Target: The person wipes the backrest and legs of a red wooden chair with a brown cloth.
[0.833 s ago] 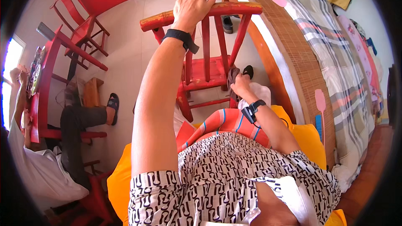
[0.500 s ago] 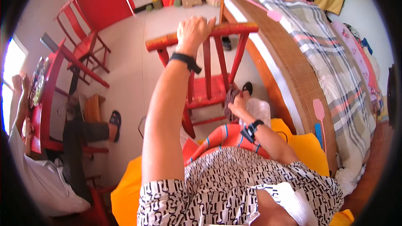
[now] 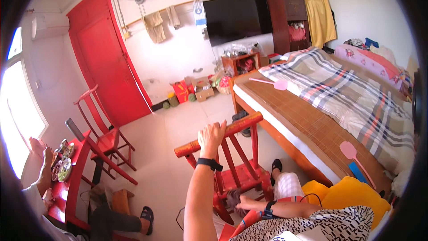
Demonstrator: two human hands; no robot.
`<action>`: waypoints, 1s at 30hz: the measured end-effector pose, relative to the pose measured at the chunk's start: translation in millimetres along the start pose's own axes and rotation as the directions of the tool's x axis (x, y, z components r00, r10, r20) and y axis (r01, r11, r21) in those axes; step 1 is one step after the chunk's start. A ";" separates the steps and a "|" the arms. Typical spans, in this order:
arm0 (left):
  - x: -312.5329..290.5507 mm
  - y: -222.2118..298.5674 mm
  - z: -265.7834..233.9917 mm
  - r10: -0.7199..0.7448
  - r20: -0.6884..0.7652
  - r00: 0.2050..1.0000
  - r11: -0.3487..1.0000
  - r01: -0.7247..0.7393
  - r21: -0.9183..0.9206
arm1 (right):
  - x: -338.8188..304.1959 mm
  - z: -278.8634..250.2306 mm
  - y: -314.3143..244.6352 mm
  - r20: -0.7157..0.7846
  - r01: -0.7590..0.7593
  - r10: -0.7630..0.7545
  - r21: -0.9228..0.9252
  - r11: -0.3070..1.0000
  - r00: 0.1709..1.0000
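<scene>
A red wooden chair (image 3: pixel 236 175) stands in front of me, its top rail worn to bare yellowish-brown patches. My left hand (image 3: pixel 211 139) is closed over the middle of that rail. Lower down, at the near right part of the chair by the seat, my right hand (image 3: pixel 246 203) grips a bunched dark brown rag (image 3: pixel 233 200). The rag is against or right beside the seat; the exact contact cannot be made out. Slats of the backrest run between rail and seat.
A bed (image 3: pixel 307 134) with a woven mat, plaid quilt and pink fly swatters (image 3: pixel 349 150) fills the right side. At left, another person's arm (image 3: pixel 44 174) rests by a red table (image 3: pixel 67 194) with plates of food (image 3: pixel 64 169). Another red chair (image 3: pixel 108 140) stands near the red door (image 3: pixel 107 58).
My view has tilted upward, so the wall, television and door now show. The left hand still holds the top rail, and the right still grips the rag near the seat.
</scene>
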State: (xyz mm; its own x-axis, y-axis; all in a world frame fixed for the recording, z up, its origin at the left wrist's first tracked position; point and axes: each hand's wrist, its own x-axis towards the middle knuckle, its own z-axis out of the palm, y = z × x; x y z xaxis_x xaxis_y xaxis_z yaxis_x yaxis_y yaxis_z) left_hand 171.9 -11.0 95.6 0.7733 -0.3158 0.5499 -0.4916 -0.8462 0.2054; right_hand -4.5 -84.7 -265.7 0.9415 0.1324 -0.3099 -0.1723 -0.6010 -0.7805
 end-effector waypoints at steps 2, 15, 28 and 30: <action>-2.3 1.2 -1.2 -0.017 0.022 1.000 1.000 0.017 -0.005 | 9.1 11.2 -27.7 0.046 0.128 -0.126 -0.041 0.991 0.991; -14.5 9.8 -16.8 -0.042 0.063 0.997 0.999 0.044 -0.023 | 18.8 -52.9 -6.6 -0.442 0.151 -0.117 0.044 0.987 0.889; -13.9 9.6 -8.5 -0.029 0.058 0.998 1.000 0.029 0.001 | -23.2 -142.4 -38.2 -0.453 0.288 -0.178 0.188 0.939 0.874; -10.1 10.5 -7.0 -0.011 0.046 0.999 1.000 0.011 -0.005 | -20.1 -154.6 -48.3 -0.434 0.283 -0.167 0.219 0.934 0.885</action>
State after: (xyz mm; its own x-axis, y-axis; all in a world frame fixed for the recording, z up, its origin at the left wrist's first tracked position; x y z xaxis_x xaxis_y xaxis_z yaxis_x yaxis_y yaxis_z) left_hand 156.1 -13.8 97.9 0.7963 -0.3259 0.5096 -0.4848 -0.8476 0.2155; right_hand 29.7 -180.2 -137.9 0.9880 -0.1244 0.0916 0.0424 -0.3514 -0.9353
